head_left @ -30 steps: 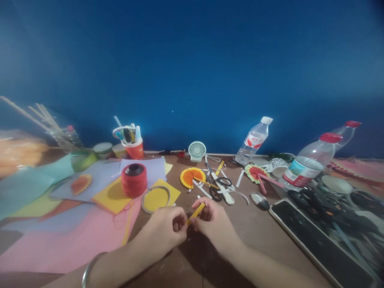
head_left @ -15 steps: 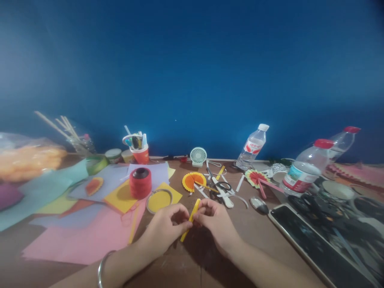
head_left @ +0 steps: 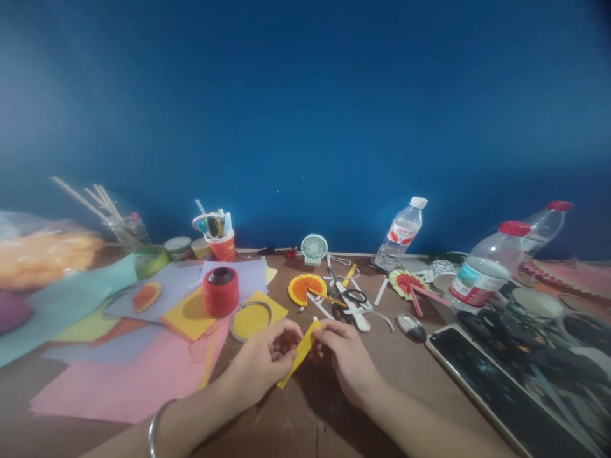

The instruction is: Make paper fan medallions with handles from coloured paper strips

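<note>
A folded strip of yellow paper (head_left: 300, 357) slants between my two hands above the brown table. My left hand (head_left: 267, 362) grips its left side between thumb and curled fingers. At the upper right end, my right hand (head_left: 344, 356) pinches the strip. Just beyond the hands lies an orange and yellow pleated paper fan (head_left: 306, 289) with a stick. Scissors (head_left: 356, 298) and white paper strips are beside it. A metal ring (head_left: 251, 320) rests on yellow paper left of my hands.
Coloured paper sheets (head_left: 128, 381) and a red thread spool (head_left: 221, 291) are on the left. Further right are a pleated flower (head_left: 408, 284), a spoon (head_left: 411, 327), a phone (head_left: 501, 388) and water bottles (head_left: 487, 270). A small fan (head_left: 314, 249) stands near the blue wall.
The yellow strip has turned and shows a wider face. My right hand has shifted slightly, and the view has moved a little to the right.
</note>
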Motion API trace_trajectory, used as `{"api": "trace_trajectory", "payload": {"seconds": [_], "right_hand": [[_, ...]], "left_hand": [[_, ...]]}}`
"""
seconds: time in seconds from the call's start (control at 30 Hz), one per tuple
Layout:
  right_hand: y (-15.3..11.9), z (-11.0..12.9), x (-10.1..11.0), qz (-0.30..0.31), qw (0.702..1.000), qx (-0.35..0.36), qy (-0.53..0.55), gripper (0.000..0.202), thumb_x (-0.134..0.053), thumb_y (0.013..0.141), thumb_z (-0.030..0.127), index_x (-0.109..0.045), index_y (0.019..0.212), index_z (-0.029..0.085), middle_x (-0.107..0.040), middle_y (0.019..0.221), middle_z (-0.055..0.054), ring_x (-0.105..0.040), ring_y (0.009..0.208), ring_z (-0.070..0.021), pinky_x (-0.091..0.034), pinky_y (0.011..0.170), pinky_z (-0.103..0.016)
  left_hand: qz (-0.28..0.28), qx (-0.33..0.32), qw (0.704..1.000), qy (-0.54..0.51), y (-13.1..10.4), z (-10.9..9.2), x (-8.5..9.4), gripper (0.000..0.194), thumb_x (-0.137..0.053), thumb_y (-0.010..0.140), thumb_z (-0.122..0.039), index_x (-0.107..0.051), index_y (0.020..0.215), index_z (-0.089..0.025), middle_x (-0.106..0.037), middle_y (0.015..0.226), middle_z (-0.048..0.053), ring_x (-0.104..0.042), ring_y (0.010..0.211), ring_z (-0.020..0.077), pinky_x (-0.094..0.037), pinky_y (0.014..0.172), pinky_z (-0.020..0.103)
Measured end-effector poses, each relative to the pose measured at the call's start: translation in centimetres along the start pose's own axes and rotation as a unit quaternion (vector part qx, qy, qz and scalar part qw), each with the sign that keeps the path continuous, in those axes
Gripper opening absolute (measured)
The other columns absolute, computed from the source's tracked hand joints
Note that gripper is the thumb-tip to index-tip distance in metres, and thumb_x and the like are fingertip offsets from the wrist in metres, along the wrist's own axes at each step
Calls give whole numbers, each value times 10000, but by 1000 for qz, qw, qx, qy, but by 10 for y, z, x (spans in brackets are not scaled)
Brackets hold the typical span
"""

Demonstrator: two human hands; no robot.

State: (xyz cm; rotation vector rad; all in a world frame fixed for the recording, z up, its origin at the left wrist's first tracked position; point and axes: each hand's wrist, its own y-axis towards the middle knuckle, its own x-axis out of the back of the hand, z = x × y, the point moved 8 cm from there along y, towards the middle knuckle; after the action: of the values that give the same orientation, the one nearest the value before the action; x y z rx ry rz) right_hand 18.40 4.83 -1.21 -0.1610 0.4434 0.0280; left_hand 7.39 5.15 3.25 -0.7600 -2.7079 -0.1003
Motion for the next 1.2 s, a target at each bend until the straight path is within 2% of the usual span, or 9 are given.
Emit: {"api": "trace_trajectory", "payload": {"seconds": [0.2, 0.33, 0.53, 0.63, 0.73, 0.87, 1.0, 1.1, 1.2], "right_hand": [[-1, 0, 2, -5, 1000, -1, -11, 307, -588, 715, 407, -558, 580, 134, -533, 462, 16, -486, 429, -95, -368, 457, -203], [-5, 2, -5, 11, 998, -23, -49, 418, -524, 722, 539, -584, 657, 131, -553, 500, 3, -509, 441, -106, -399, 456, -216], [-13, -5, -21, 82, 966, -9, -245, 272, -573, 705, 329, -585, 521, 129, -568, 480, 8, -496, 444, -97, -361, 444, -192], [-14, -6, -24, 90, 964, 15, -251, 147, -545, 688, 214, -596, 576, 135, -585, 520, 18, -513, 487, -103, -368, 472, -191], [-13, -5, -25, 92, 974, 20, -207, 27, -550, 631, 134, -573, 643, 139, -572, 541, 31, -514, 508, -105, -382, 495, -196], [-11, -4, -24, 78, 987, -5, -142, 77, -557, 685, 224, -544, 696, 149, -566, 579, 20, -511, 510, -114, -419, 498, -226], [-8, 14, -11, 19, 977, 52, -207, 149, -578, 703, 294, -574, 697, 145, -556, 578, 13, -506, 516, -123, -410, 478, -223], [-7, 25, -8, 22, 966, 72, -247, 119, -567, 706, 255, -586, 676, 142, -547, 545, 17, -498, 502, -121, -396, 482, -220], [-7, 30, -10, 32, 962, 84, -259, 149, -567, 711, 279, -600, 762, 143, -600, 670, -8, -533, 600, -139, -413, 538, -224]], "left_hand": [[9, -60, 993, 105, 1, -9, -2, 244, -428, 714, -72, -622, 777, -205, -594, 775, -12, -542, 731, 119, -419, 668, 228], [-47, -46, 994, 90, 1, -6, 6, 138, -521, 712, -145, -651, 742, -183, -613, 749, 14, -565, 741, 145, -443, 685, 244], [-137, -7, 991, 5, 3, 6, 21, 140, -601, 671, -204, -681, 785, -188, -643, 815, 21, -589, 793, 166, -471, 726, 263], [-167, 21, 985, -26, 5, 14, 27, 129, -616, 661, -230, -679, 762, -179, -668, 811, 22, -602, 787, 171, -473, 741, 272], [-178, 11, 983, -34, 6, 13, 30, 181, -596, 676, -226, -671, 832, -173, -673, 846, 34, -596, 806, 177, -465, 761, 287], [-194, -9, 981, -31, 3, 6, 28, 204, -583, 679, -193, -665, 866, -174, -643, 806, 25, -571, 744, 155, -465, 715, 276], [-201, -31, 978, -43, -1, -1, 20, 191, -594, 661, -165, -682, 829, -189, -609, 751, 12, -557, 699, 145, -471, 660, 261], [-185, -34, 979, -78, -3, -3, 16, 232, -603, 671, -176, -680, 889, -196, -631, 873, 34, -569, 829, 174, -466, 749, 282], [-173, -16, 977, -125, -8, 1, 15, 307, -605, 687, -201, -650, 990, -199, -624, 1004, 52, -565, 889, 189, -450, 807, 307]]}}
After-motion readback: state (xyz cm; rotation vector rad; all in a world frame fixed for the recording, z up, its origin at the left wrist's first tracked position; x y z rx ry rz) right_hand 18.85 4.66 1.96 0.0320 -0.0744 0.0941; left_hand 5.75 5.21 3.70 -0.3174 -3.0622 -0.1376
